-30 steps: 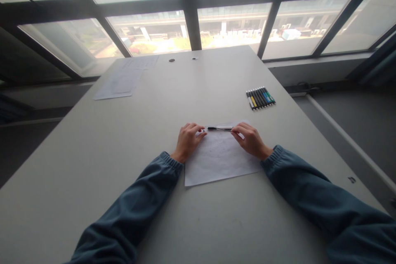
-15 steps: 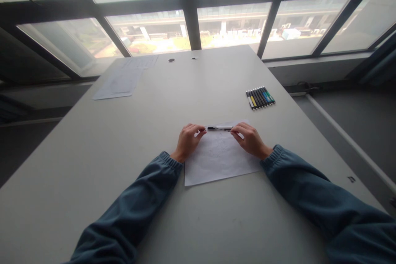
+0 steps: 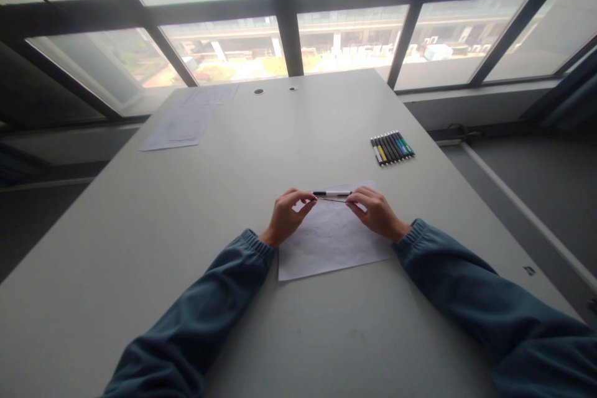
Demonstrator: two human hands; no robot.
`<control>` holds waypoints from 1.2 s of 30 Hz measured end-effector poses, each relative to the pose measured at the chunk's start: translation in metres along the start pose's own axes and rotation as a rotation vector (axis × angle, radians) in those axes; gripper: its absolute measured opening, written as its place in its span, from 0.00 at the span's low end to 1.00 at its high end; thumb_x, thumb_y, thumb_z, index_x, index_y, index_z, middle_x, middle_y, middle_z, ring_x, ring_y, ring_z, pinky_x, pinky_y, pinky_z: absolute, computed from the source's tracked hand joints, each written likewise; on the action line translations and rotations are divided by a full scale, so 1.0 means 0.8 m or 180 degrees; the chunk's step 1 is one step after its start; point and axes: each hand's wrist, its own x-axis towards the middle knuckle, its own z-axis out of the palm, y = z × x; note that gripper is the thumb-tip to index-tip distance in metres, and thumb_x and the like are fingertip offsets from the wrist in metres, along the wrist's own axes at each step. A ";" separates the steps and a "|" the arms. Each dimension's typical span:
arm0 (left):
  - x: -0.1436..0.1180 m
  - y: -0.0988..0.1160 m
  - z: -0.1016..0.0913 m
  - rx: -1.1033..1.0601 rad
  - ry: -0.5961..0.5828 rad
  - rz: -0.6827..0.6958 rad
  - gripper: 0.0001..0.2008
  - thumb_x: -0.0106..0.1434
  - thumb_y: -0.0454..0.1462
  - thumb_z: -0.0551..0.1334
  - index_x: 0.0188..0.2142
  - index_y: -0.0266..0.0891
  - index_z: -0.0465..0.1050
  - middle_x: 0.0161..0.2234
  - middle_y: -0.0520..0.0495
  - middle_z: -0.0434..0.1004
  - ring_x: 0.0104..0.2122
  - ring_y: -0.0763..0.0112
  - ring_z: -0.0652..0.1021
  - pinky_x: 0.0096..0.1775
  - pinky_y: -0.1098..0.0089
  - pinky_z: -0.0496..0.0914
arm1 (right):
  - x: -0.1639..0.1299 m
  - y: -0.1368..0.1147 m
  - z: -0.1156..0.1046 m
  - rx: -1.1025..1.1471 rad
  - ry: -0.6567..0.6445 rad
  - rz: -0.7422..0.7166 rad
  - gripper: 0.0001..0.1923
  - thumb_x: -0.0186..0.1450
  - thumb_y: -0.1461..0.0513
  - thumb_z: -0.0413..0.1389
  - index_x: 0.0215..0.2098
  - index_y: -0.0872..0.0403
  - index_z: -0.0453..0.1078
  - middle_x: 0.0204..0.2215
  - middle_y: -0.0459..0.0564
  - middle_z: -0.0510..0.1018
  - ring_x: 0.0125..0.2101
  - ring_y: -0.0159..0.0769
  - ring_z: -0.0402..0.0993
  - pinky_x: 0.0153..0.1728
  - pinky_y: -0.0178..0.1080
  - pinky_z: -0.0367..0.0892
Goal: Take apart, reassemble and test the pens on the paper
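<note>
My left hand (image 3: 288, 214) and my right hand (image 3: 375, 211) are raised over a sheet of white paper (image 3: 326, 255). Between their fingertips stretches a thin dark rod (image 3: 332, 201), pinched at its left end by my left thumb and forefinger and at its right end by my right ones. Its exact kind is too small to make out. Just beyond it lies a pen (image 3: 332, 193) with a black left part and a pale right part, near the sheet's far edge. My fingers partly cover the pen's right end. Faint marks show on the paper.
Several pens (image 3: 392, 148) with black, yellow, blue and green parts lie in a row at right on the white table (image 3: 298, 137). More printed sheets (image 3: 180, 121) rest at far left. Two round holes, one being a dark hole (image 3: 259, 92), are near the windows. A small dark mark (image 3: 529, 271) is at right.
My left hand has moved slightly right and its fingers now pinch the rod's left end. The rod, earlier held only by my right hand, has come slightly nearer and lies clear of the pen in view.
</note>
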 end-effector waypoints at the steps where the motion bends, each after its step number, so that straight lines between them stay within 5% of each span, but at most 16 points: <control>1: 0.000 0.000 0.000 -0.0024 -0.0019 0.0007 0.06 0.66 0.41 0.66 0.38 0.42 0.79 0.33 0.48 0.81 0.30 0.72 0.77 0.30 0.72 0.72 | 0.000 -0.001 0.000 -0.0001 -0.0012 -0.0018 0.06 0.72 0.64 0.54 0.37 0.51 0.72 0.33 0.50 0.77 0.36 0.39 0.72 0.40 0.41 0.69; 36: 0.003 0.002 0.000 -0.0154 -0.0433 0.0612 0.03 0.64 0.36 0.67 0.38 0.41 0.79 0.32 0.47 0.81 0.33 0.70 0.77 0.39 0.66 0.75 | 0.006 -0.011 -0.002 0.0225 -0.0193 -0.0293 0.07 0.71 0.64 0.54 0.36 0.51 0.73 0.33 0.51 0.78 0.35 0.37 0.73 0.37 0.40 0.69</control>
